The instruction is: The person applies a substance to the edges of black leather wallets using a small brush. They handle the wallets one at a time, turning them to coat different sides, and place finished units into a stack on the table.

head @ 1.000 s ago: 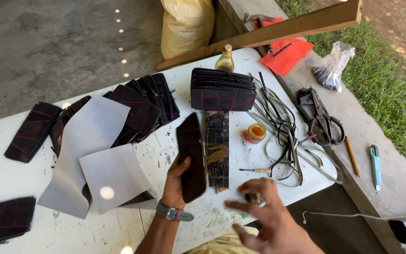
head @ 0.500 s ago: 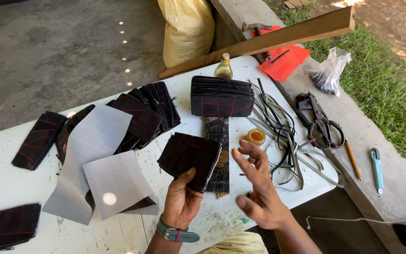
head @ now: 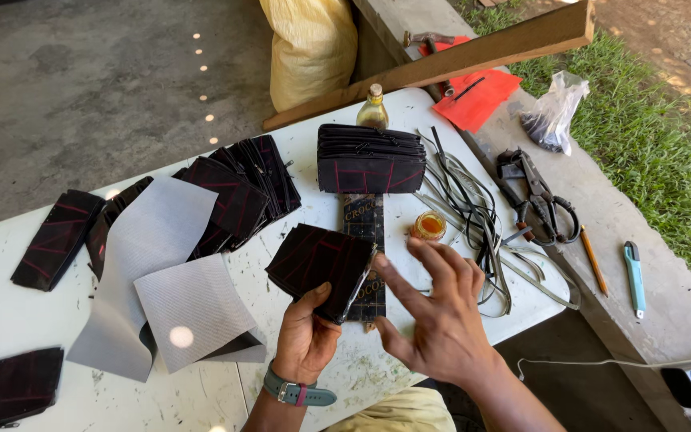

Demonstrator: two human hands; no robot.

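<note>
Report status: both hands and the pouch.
Left hand grips black pouch from below. Right hand open, fingers spread, beside pouch's edge. Small glue jar and black straps lie just beyond.

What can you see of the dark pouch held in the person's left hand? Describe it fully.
The pouch is flat and roughly rectangular, black with thin red crossing lines, of a soft material that could be fabric or leather. A zip seems to run along its right edge. It is tilted and lifted above the white table. The left hand grips its lower edge, thumb on top. The right hand hovers beside it, fingers spread; whether it touches is unclear.
</note>
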